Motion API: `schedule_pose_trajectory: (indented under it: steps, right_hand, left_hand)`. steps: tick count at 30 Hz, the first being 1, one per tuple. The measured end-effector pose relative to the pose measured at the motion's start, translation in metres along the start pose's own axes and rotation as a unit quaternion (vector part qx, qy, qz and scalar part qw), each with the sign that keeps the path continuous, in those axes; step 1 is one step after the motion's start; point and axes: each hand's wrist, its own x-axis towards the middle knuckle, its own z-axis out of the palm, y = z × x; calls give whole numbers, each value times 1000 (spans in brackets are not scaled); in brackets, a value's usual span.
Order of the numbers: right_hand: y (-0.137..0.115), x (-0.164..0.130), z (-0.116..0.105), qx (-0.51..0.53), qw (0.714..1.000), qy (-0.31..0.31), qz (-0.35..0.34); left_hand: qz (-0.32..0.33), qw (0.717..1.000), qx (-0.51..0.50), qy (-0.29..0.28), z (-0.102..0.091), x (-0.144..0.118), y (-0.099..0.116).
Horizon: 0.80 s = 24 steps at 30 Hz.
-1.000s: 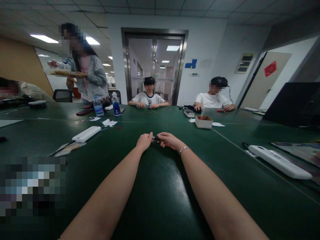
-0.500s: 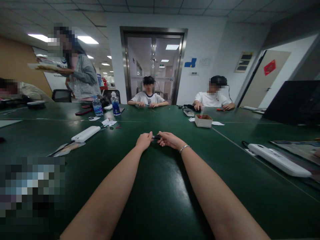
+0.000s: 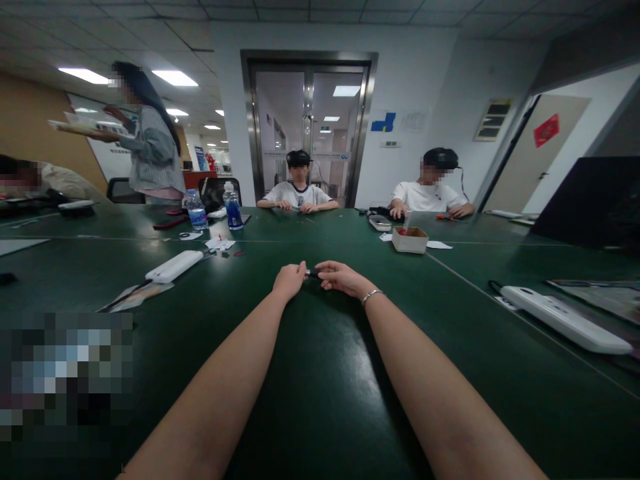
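Both arms reach forward over the green table [image 3: 310, 373]. Between my hands is a small, dark, slim object with a silvery band [image 3: 313, 273], too small to name for certain. My left hand [image 3: 291, 281] is closed with its thumb and fingers pinched on the object's left end. The right end is gripped by my right hand [image 3: 339, 277], fingers curled round it, a silver bracelet on that wrist. Most of the object lies hidden behind my fingers.
A white power strip [image 3: 175, 267] lies to the left, another white device [image 3: 565, 320] to the right. Beyond stand two bottles [image 3: 233, 208] and a small box [image 3: 410, 240]. Two people sit opposite; another person [image 3: 155, 147] stands at the left with a tray.
My hands stay at almost the same spot, the right fingers slightly shifted on the dark object. The standing person has turned and moved a little left.
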Motion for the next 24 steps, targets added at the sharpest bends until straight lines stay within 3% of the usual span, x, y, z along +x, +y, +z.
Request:
schedule_pose_trajectory:
  steps: [14, 24]
  right_hand:
    - [2, 0, -2, 1, 1000, 11, -8]
    - [-2, -1, 1, 17, 999, 32, 30]
  left_hand:
    - [-15, 1000, 7, -20, -3, -3, 4]
    - [21, 999, -41, 4, 1, -2, -2]
